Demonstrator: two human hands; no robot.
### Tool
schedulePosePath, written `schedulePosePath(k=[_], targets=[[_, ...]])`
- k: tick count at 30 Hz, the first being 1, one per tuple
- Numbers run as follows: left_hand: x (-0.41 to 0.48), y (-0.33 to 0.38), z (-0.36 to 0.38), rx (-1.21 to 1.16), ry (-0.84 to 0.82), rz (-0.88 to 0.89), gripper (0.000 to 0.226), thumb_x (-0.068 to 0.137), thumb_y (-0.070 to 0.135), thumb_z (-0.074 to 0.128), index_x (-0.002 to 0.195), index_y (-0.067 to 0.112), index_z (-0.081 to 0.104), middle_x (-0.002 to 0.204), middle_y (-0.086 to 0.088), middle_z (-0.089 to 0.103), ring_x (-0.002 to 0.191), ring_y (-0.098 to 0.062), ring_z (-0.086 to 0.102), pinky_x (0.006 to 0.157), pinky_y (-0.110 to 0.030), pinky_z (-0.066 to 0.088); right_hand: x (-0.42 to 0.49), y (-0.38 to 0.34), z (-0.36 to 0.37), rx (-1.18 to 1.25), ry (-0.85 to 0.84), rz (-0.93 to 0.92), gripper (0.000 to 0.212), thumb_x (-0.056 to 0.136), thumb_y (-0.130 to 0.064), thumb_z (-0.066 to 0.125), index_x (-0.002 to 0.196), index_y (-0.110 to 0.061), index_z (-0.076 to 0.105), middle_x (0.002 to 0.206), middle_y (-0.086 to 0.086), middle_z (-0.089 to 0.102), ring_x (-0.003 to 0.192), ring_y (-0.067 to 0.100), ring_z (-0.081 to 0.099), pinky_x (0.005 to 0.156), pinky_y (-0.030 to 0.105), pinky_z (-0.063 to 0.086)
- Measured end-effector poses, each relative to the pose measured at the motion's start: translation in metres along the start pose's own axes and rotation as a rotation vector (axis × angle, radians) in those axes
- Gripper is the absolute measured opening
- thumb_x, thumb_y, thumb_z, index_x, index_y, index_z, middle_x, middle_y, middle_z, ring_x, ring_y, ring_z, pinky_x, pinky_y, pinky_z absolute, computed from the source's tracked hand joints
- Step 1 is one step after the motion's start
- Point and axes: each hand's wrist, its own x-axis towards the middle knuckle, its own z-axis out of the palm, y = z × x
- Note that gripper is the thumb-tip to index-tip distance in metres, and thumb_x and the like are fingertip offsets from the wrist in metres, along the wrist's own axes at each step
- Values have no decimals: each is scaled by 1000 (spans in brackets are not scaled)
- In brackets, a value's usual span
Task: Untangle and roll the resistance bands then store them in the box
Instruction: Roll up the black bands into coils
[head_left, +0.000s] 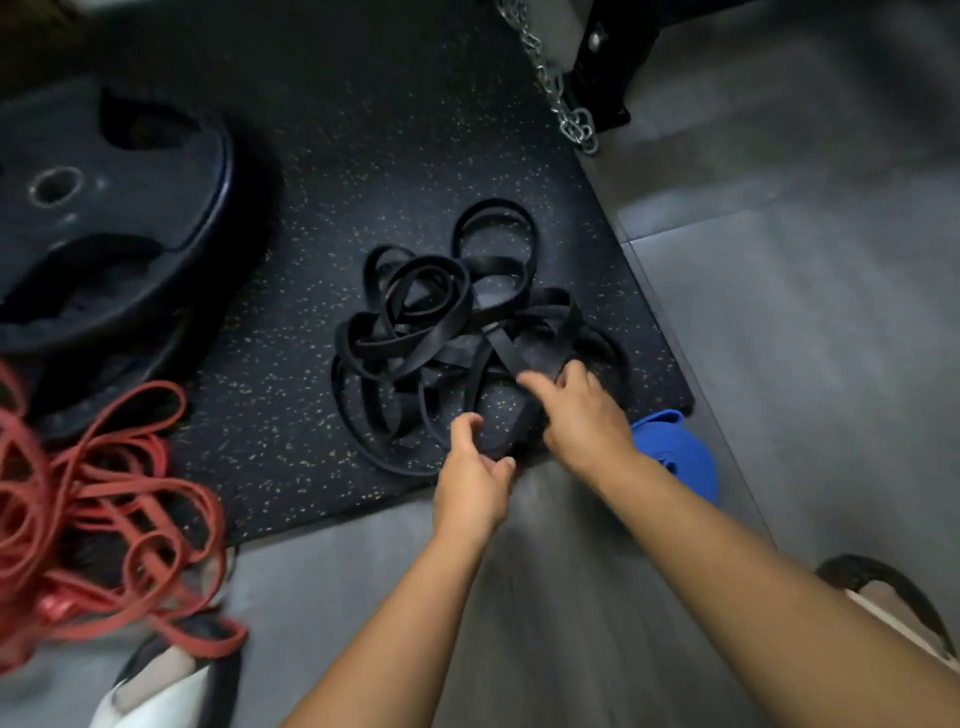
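Black bands (441, 332) lay tangled on the mat (322, 208), just beyond our hands. Left hand (472, 470) pinched a near strand; right hand (579, 415) gripped a wider one beside it. Untangling was barely begun, we judged. Next: draw one loop free.

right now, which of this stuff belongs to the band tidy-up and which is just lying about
Job in hand:
black bands, tangled
red bands, tangled
blue band, bundled up
left hand and right hand, both at the black tangle

Just lying about:
weight plate
chain
rubber mat
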Motion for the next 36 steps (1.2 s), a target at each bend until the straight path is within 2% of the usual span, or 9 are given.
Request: schedulePosePath(k=[2, 6, 10, 13, 17, 22, 26, 30, 36], targets=[[2, -7, -8, 66, -50, -20, 56, 84, 14, 62, 131, 28, 36, 85, -7, 62, 95, -34, 62, 85, -45, 51, 0, -5, 4, -225, -61, -45, 37, 94, -18, 41, 130, -22, 46, 123, 12, 41, 115, 31, 41, 92, 36, 36], [-4, -11, -23, 167, -91, -27, 45, 87, 22, 62, 129, 22, 46, 120, -13, 53, 108, -27, 54, 90, -30, 42, -11, -17, -9, -228, -117, -97, 30, 91, -29, 51, 118, -18, 56, 127, 8, 40, 117, 27, 42, 87, 32, 38], [-24, -5, -45, 185, -54, 30, 25, 89, 23, 59, 113, 15, 56, 119, -6, 53, 106, -23, 54, 88, -27, 40, -22, -29, -13, -350, -366, -230, 66, 90, -3, 40, 148, -25, 15, 157, -5, 1, 137, 26, 23, 105, 38, 31], [-39, -12, -55, 80, -70, 6, 24, 88, 25, 60, 108, 18, 48, 100, 2, 57, 92, -19, 56, 82, -29, 43, -31, -39, 14, -266, -535, -125, 73, 90, -1, 40, 149, -24, 5, 156, 2, 12, 135, 27, 32, 106, 35, 32], [-55, -21, -75, -31, -100, -18, 26, 85, 23, 63, 99, 22, 42, 78, 6, 50, 69, -13, 47, 72, -33, 45, -43, -58, 18, -250, -410, -85, 39, 92, -22, 49, 130, -14, 43, 132, 9, 46, 121, 27, 45, 95, 33, 38], [-84, -4, -133, 28, -61, 88, 25, 85, 20, 65, 103, 18, 48, 91, 0, 54, 80, -16, 50, 75, -31, 46, -42, -100, -72, 138, -106, -147, 24, 86, -33, 61, 101, -15, 63, 104, 6, 62, 96, 20, 57, 77, 28, 41], [-129, 29, -193, -8, -2, 169, 20, 84, 16, 66, 97, 16, 51, 96, -4, 58, 87, -20, 56, 78, -35, 50, -61, -154, -183, 500, 149, -240, 26, 86, -24, 63, 64, -21, 51, 64, -2, 50, 59, 4, 44, 61, 27, 34], [-186, 64, -243, -45, 88, 332, 22, 82, 10, 68, 82, 23, 50, 88, -7, 59, 80, -22, 57, 72, -35, 48, -124, -202, -265, 668, 156, -385, 33, 89, -20, 60, 58, -19, 49, 59, -3, 43, 55, 3, 38, 57, 20, 33], [-291, 105, -265, -207, 191, 680, 37, 81, 8, 69, 115, 17, 56, 94, -5, 55, 83, -21, 58, 83, -41, 53, -230, -228, -302, 771, 52, -528, 29, 92, -17, 53, 63, -19, 54, 59, -8, 51, 52, 0, 41, 55, 14, 34]])
